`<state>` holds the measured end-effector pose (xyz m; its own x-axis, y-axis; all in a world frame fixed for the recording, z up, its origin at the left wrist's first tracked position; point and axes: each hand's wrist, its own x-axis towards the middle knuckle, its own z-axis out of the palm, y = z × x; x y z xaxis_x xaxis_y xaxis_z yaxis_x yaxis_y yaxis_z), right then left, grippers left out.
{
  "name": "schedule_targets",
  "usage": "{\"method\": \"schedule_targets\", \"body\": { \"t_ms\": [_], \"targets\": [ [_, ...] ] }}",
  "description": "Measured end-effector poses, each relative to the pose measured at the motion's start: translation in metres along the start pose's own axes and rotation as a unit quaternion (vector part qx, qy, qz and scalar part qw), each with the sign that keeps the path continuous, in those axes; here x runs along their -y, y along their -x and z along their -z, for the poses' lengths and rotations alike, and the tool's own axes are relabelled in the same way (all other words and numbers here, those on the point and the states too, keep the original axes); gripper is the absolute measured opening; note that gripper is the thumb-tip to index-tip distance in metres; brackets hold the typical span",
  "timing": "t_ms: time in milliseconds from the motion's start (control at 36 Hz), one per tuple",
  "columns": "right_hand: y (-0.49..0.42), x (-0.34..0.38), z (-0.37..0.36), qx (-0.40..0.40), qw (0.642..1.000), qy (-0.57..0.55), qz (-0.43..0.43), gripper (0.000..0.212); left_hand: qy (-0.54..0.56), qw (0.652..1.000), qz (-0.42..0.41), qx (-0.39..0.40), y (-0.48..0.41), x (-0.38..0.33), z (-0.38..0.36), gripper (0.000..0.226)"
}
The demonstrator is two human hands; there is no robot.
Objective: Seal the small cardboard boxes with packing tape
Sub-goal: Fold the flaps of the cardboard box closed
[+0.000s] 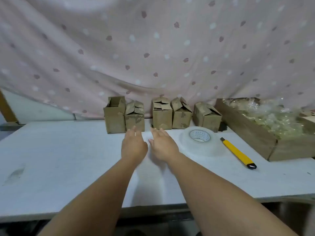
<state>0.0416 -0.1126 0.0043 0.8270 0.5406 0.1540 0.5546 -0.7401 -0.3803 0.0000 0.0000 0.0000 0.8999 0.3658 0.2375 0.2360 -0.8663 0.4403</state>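
Note:
Several small brown cardboard boxes stand in a row at the back of the white table (68,159), their top flaps loose. Among them are the far-left box (114,119), the box beside it (135,119) and a middle box (162,116). A roll of clear packing tape (200,140) lies flat to the right of my hands. My left hand (133,144) and my right hand (162,144) stretch forward side by side, palms down, fingers apart and holding nothing. Their fingertips reach just short of the second box and the middle box.
A yellow utility knife (237,153) lies right of the tape. A large cardboard tray (250,133) filled with crumpled clear plastic sits at the table's right end. A spotted pink cloth (153,48) hangs behind the boxes.

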Motion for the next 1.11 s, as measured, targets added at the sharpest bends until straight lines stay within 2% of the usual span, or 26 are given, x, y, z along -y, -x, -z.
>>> {"method": "schedule_targets", "body": {
  "t_ms": [111,222,417,528,667,722,778,889,1000,1111],
  "targets": [
    [-0.019,0.016,-0.002,-0.032,0.999,-0.025,-0.001,0.053,0.006,0.997,0.01,-0.08,-0.026,0.019,0.018,0.06],
    [-0.043,0.029,-0.002,-0.031,0.999,-0.031,0.006,0.054,0.004,0.992,0.04,-0.123,-0.053,0.04,0.032,0.061],
    [-0.076,0.044,-0.004,-0.028,0.999,-0.012,0.026,0.054,-0.044,0.986,0.048,-0.153,-0.094,0.072,0.045,0.069],
    [-0.09,0.048,-0.005,-0.027,0.999,0.001,0.029,0.055,-0.04,0.99,0.047,-0.126,-0.108,0.078,0.046,0.066],
    [-0.095,0.047,-0.006,-0.017,1.0,-0.001,0.024,0.054,0.06,0.987,0.039,-0.142,-0.115,0.076,0.048,0.022],
    [-0.094,0.047,-0.008,-0.016,1.0,-0.003,0.023,0.054,0.066,0.987,0.009,-0.144,-0.113,0.076,0.05,0.013],
    [-0.091,0.046,-0.009,-0.013,1.0,-0.007,0.023,0.054,0.049,0.989,-0.015,-0.141,-0.109,0.076,0.052,0.017],
    [-0.085,0.049,-0.009,-0.016,0.999,-0.024,0.019,0.054,0.006,0.992,0.013,-0.126,-0.095,0.072,0.058,0.012],
    [-0.076,0.057,-0.012,-0.017,0.998,-0.062,0.03,0.057,-0.07,0.993,-0.007,-0.094,-0.072,0.067,0.065,0.015],
    [-0.064,0.065,-0.011,-0.051,0.987,-0.144,0.045,0.075,-0.044,0.997,-0.053,-0.044,-0.055,0.062,0.072,0.013]
  ]
}}
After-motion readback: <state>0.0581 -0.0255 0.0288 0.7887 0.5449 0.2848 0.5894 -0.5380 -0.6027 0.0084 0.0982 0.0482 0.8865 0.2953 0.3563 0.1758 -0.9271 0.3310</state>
